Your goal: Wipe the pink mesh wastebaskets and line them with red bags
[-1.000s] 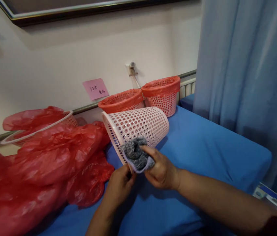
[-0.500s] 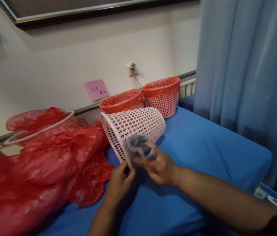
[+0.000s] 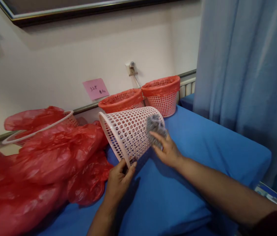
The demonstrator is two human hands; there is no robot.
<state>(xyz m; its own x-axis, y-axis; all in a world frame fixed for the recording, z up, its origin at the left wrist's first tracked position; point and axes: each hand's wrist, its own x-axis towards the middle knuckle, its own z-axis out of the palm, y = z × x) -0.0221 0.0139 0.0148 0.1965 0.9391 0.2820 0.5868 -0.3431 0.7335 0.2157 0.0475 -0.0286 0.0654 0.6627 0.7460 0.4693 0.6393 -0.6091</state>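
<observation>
A pale pink perforated wastebasket (image 3: pixel 131 127) lies tipped on its side, its mouth facing left. My left hand (image 3: pixel 119 178) grips the near lower part of its rim between thumb and fingers. Against the outer wall near the basket's base, my right hand (image 3: pixel 166 149) presses a crumpled grey cloth (image 3: pixel 155 128). The fingers are bent over the cloth, and part of it bulges out above them. The inside of the basket is mostly hidden by its wall.
Red plastic bags (image 3: pixel 55 160) heap up at the left, beside more baskets (image 3: pixel 71 119). Two baskets with red liners, one left (image 3: pixel 121 101) and one right (image 3: pixel 161 95), stand by the wall. Blue sheeting (image 3: pixel 214 147) covers the surface. A blue curtain (image 3: pixel 239 65) hangs at right.
My right hand has moved the cloth from near the rim up and right along the basket's wall to near its base. My left hand keeps its grip on the rim.
</observation>
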